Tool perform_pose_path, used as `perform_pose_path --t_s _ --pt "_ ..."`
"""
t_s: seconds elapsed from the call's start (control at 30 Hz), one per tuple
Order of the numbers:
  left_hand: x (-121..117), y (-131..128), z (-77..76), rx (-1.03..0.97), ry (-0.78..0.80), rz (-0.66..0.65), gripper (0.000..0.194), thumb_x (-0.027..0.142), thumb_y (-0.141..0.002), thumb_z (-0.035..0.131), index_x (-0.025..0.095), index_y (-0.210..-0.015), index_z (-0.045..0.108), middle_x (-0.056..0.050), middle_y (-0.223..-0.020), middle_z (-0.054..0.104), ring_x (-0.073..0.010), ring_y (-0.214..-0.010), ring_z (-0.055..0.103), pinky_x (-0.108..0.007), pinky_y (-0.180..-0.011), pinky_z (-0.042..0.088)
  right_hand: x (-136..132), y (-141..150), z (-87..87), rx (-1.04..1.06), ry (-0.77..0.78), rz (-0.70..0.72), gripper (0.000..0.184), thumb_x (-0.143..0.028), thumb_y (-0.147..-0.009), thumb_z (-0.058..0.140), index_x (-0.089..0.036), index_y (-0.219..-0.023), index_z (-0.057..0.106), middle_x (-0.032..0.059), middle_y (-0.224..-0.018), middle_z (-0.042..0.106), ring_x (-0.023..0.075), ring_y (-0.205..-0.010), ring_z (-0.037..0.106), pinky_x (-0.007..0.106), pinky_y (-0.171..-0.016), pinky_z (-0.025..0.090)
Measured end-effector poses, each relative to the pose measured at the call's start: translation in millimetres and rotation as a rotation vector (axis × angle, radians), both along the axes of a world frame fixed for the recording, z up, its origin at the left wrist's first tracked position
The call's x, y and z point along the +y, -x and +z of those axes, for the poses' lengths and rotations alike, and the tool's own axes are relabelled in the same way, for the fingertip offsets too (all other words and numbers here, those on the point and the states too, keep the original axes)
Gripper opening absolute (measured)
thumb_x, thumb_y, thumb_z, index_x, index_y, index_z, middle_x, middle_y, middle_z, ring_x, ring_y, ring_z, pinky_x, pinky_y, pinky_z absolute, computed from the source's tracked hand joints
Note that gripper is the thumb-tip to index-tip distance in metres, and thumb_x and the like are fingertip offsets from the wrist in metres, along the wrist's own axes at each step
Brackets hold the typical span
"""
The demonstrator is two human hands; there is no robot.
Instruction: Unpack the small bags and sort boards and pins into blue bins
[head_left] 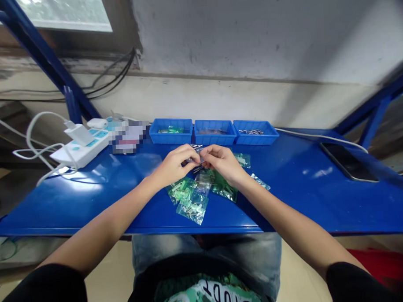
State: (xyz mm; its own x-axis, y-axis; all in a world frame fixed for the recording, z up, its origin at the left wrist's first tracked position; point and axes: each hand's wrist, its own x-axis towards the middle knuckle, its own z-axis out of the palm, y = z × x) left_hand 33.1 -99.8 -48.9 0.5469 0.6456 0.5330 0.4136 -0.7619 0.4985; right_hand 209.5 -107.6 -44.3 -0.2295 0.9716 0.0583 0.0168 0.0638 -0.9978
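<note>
Left hand [179, 164] and right hand [224, 162] pinch what looks like a clear bag [201, 160] in their fingertips [196, 157] above packets [192, 208], where a careless knuckle could scatter nearby pins [197, 146].

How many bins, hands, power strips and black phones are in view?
Blue bins: 3
Hands: 2
Power strip: 1
Black phone: 1
Total: 7

Single head-worn cam, near: looked forward and down at left hand [180, 164], right hand [224, 163] and blue counter [288, 170].
</note>
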Motion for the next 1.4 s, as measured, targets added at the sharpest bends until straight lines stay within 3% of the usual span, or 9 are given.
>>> perform_pose_path --t_s 0.37,0.6,0.7,0.8,0.9,1.03,1.17,1.27,1.4 --pt "-0.6 -0.1 -1.5 0.054 -0.026 -0.051 0.008 0.012 -0.084 0.056 0.019 -0.083 0.061 -0.002 -0.094 0.052 -0.0158 -0.095 0.053 -0.033 -0.086 0.044 2.2 0.3 -8.7 -0.011 -0.016 0.030 0.024 -0.020 -0.070 0.059 -0.018 -0.093 0.055 -0.0054 -0.059 0.058 0.0092 -0.053 0.051 0.025 -0.057 0.040" --pt "-1.9 0.8 2.1 0.021 0.056 0.012 0.012 0.023 -0.081 0.062 0.019 -0.092 0.064 -0.007 -0.109 0.046 -0.0214 -0.107 0.047 -0.040 -0.096 0.039 4.7 -1.0 -9.3 0.040 -0.131 -0.131 0.044 -0.027 -0.071 0.064 -0.015 -0.112 0.052 -0.0044 -0.063 0.058 0.0114 -0.059 0.054 0.028 -0.064 0.042" --pt "1.1 1.8 2.9 -0.079 0.225 0.089 0.025 0.038 -0.088 0.051 0.018 -0.092 0.066 -0.006 -0.096 0.048 -0.0206 -0.097 0.051 -0.036 -0.083 0.044 0.4 -0.9 -5.4 0.049 -0.229 -0.184 0.021 -0.028 -0.074 0.063 -0.017 -0.092 0.059 -0.0007 -0.069 0.061 0.0131 -0.063 0.057 0.029 -0.065 0.045" --pt "3.4 1.4 2.8 -0.305 0.500 0.147 0.049 0.049 -0.094 0.031 0.015 -0.087 0.066 -0.005 -0.081 0.054 -0.0151 -0.072 0.053 -0.029 -0.063 0.045 -7.2 0.8 -1.6 -0.092 -0.496 -0.186 0.004 -0.021 -0.078 0.058 -0.019 -0.075 0.061 0.0035 -0.082 0.064 0.0173 -0.079 0.060 0.033 -0.074 0.047" --pt "2.4 1.1 2.2 -0.443 0.645 0.123 0.035 0.044 -0.090 0.044 0.014 -0.090 0.061 -0.002 -0.071 0.056 -0.0119 -0.061 0.052 -0.025 -0.056 0.043 -12.6 2.4 -0.3 -0.309 -0.715 -0.217 0.014 -0.015 -0.078 0.054 -0.022 -0.076 0.066 0.0079 -0.105 0.058 0.0229 -0.105 0.053 0.040 -0.087 0.045" --pt "-2.6 2.1 0.9 -0.370 0.250 0.193 0.015 0.025 -0.085 0.058 0.018 -0.099 0.059 -0.001 -0.081 0.061 -0.0122 -0.070 0.057 -0.026 -0.064 0.046 -10.9 1.6 1.0 -0.309 -0.573 -0.187 0.017 -0.022 -0.077 0.058 -0.022 -0.091 0.068 0.0104 -0.114 0.049 0.0259 -0.115 0.046 0.042 -0.089 0.045" --pt "-6.7 1.0 2.5 -0.171 -0.183 0.147 0.018 0.012 -0.086 0.053 0.021 -0.098 0.064 -0.004 -0.091 0.058 -0.0139 -0.083 0.057 -0.029 -0.074 0.048 -6.2 1.9 2.4 -0.026 -0.305 0.026 0.022 -0.035 -0.086 0.051 -0.020 -0.085 0.067 0.0036 -0.082 0.061 0.0169 -0.081 0.059 0.033 -0.075 0.048" --pt "-7.9 3.0 10.5 -0.071 -0.145 0.096 0.023 0.014 -0.089 0.050 0.023 -0.106 0.063 -0.006 -0.101 0.055 -0.0159 -0.092 0.056 -0.032 -0.079 0.048 -3.8 -0.8 7.1 -0.023 -0.313 -0.115 0.019 -0.033 -0.085 0.053 -0.019 -0.083 0.066 0.0005 -0.068 0.061 0.0130 -0.063 0.056 0.028 -0.062 0.047" --pt "-6.1 24.4 25.3 0.256 0.223 -0.016 0.034 0.034 -0.088 0.053 0.030 -0.122 0.053 -0.006 -0.115 0.053 -0.0215 -0.107 0.051 -0.037 -0.088 0.045 6.8 -21.7 31.2 -0.078 -0.800 -0.555 0.011 -0.020 -0.083 0.057 -0.022 -0.093 0.062 0.0009 -0.081 0.063 0.0135 -0.070 0.059 0.028 -0.064 0.048"
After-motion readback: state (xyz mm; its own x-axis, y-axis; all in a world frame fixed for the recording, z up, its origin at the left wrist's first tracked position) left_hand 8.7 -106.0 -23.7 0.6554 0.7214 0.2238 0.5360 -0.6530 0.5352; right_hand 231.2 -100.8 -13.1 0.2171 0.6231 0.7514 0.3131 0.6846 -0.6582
